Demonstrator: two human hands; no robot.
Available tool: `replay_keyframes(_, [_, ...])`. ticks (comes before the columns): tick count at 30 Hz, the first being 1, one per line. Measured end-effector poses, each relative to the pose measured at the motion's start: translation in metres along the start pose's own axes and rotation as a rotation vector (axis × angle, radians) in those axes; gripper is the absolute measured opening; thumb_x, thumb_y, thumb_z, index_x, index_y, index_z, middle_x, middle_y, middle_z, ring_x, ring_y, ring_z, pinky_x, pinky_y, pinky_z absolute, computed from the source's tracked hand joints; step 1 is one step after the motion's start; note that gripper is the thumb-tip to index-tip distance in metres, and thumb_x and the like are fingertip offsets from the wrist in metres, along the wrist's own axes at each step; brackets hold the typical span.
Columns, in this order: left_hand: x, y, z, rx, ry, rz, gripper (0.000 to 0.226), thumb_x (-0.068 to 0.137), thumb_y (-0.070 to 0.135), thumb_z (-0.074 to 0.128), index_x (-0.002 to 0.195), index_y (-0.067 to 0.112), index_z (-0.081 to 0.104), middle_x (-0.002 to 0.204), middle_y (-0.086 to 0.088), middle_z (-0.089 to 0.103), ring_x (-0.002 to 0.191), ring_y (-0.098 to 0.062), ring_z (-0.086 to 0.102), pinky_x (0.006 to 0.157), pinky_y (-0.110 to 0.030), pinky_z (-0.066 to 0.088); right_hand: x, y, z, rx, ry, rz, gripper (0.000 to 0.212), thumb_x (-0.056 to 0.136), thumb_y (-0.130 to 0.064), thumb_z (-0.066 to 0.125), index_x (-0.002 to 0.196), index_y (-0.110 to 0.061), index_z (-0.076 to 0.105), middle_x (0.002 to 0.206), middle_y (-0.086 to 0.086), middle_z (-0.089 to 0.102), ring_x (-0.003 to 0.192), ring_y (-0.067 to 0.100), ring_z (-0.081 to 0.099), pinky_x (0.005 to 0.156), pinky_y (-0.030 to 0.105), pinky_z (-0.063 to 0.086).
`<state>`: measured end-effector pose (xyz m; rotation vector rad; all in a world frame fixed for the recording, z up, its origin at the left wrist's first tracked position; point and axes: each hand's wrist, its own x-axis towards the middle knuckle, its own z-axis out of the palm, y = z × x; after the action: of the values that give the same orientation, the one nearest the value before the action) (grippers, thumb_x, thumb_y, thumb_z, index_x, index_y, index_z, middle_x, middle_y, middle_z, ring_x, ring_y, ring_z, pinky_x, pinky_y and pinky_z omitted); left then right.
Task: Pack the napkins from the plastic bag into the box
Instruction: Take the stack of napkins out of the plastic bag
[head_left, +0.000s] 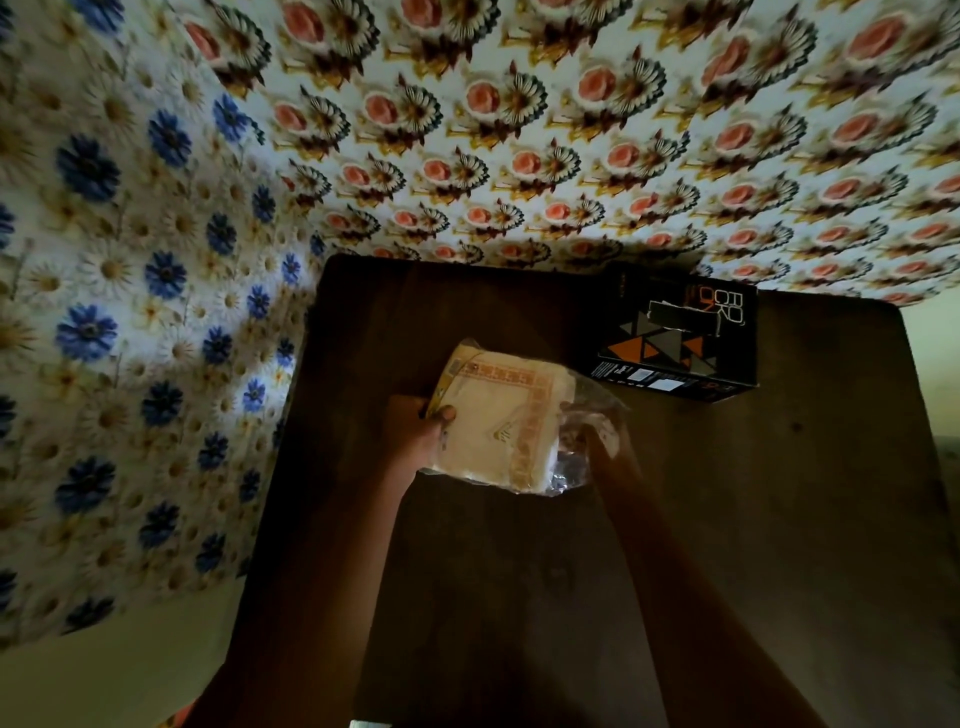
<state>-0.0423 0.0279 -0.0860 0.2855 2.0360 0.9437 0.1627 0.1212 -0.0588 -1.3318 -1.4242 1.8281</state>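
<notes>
A stack of cream napkins (501, 415) with an orange patterned border sits inside a clear plastic bag (576, 462), held just above the dark wooden table (519, 571). My left hand (423, 431) grips the left edge of the pack, thumb on top. My right hand (597, 441) holds the crumpled plastic at the bag's right end; its fingers are mostly hidden by the plastic. A black box (675, 338) with orange and grey triangles lies on the table to the upper right, a short way from the pack, its lid closed.
The table stands in a corner. A wall with blue and white flowers (130, 312) runs along the left, one with pink roses (571, 130) along the back. The table's right edge (919, 415) shows at the far right.
</notes>
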Motion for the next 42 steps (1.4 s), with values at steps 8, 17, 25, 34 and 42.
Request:
replay_keyframes(8, [0.0,-0.002,0.001,-0.024,-0.002,0.029,0.017,0.091,0.015,0.072,0.076,0.013,0.064,0.083,-0.013,0.068,0.077,-0.027,0.067,0.063,-0.034,0.055,0.005,0.034,-0.006,0.054,0.059,0.164,0.039,0.084,-0.008,0.079,0.117,-0.005,0.06,0.114,0.017,0.07,0.104,0.04,0.071,0.078,0.049,0.063])
replay_keyframes(17, [-0.001,0.0,0.0,0.018,0.023,-0.011,0.017,0.094,0.021,0.068,0.092,0.004,0.067,0.09,-0.013,0.069,0.072,-0.018,0.065,0.06,-0.029,0.054,-0.011,0.019,0.011,0.124,0.171,0.093,0.047,0.068,-0.018,0.085,0.097,-0.034,0.052,0.113,0.007,0.066,0.098,0.024,0.07,0.075,0.044,0.061])
replay_keyframes(25, [-0.011,-0.004,-0.018,-0.362,-0.018,-0.098,0.015,0.093,0.017,0.063,0.107,0.016,0.068,0.105,-0.008,0.072,0.102,-0.031,0.07,0.08,-0.041,0.058,-0.012,0.015,0.018,0.053,0.06,-0.069,0.053,0.074,-0.001,0.084,0.122,-0.005,0.063,0.112,0.01,0.075,0.1,0.023,0.075,0.079,0.042,0.064])
replay_keyframes(34, [-0.036,-0.005,-0.025,-0.653,-0.17,0.131,0.033,0.103,0.038,0.037,0.122,0.023,0.06,0.127,-0.012,0.062,0.125,-0.041,0.055,0.103,-0.064,0.046,-0.025,0.002,0.027,-0.025,-0.092,-0.15,0.05,0.07,-0.011,0.088,0.114,-0.027,0.07,0.113,0.002,0.073,0.105,0.018,0.072,0.083,0.036,0.062])
replay_keyframes(42, [-0.054,-0.013,-0.024,-0.675,-0.039,0.022,0.052,0.095,0.062,0.046,0.127,0.026,0.066,0.128,-0.007,0.071,0.123,-0.031,0.065,0.093,-0.05,0.054,-0.027,-0.018,0.026,-0.455,-0.173,-0.313,0.059,0.072,-0.044,0.086,0.119,-0.016,0.066,0.107,-0.009,0.071,0.092,0.002,0.07,0.069,0.018,0.059])
